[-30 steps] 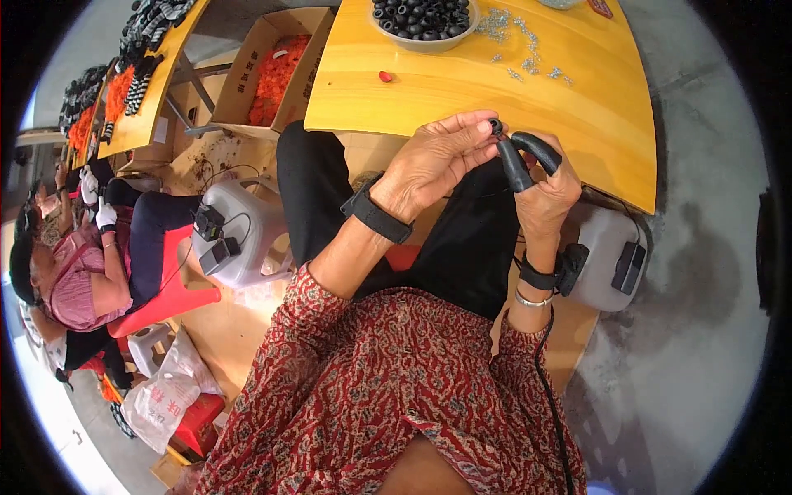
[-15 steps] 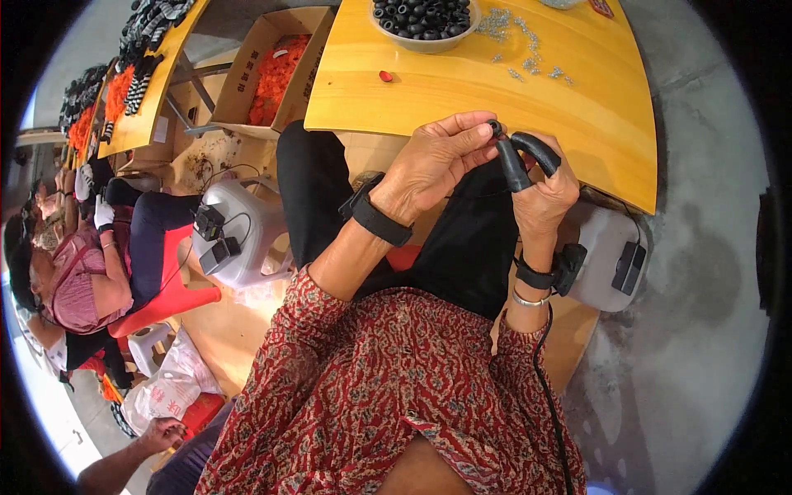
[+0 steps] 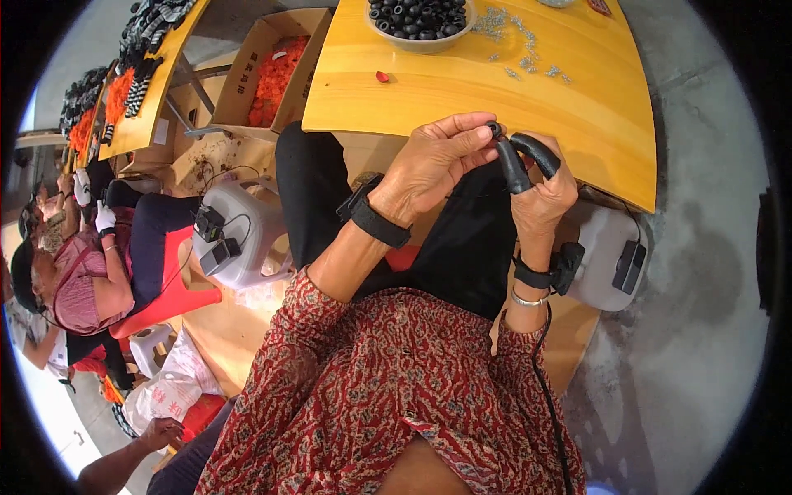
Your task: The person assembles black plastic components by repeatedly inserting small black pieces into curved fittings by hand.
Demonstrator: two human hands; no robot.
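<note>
My left hand pinches a small round black hollow piece between thumb and fingertips, just over the near edge of the yellow table. Black sleeves cover the thumb and forefinger of my right hand. Their tips come together right beside the black piece; whatever sits between them is too small to make out. Beyond my hands, a bowl on the table holds many similar black pieces. To the right of it lie scattered small silvery bits.
The yellow table carries a small red piece. An open carton of orange material stands left of it. Grey stools with cabled devices flank me. A co-worker in white gloves sits at the left; another person's hand shows lower left.
My hands hold nearly the same place, with the right thumb slightly shifted against the black piece. The view has moved a little, and the co-worker at the left has shifted slightly.
</note>
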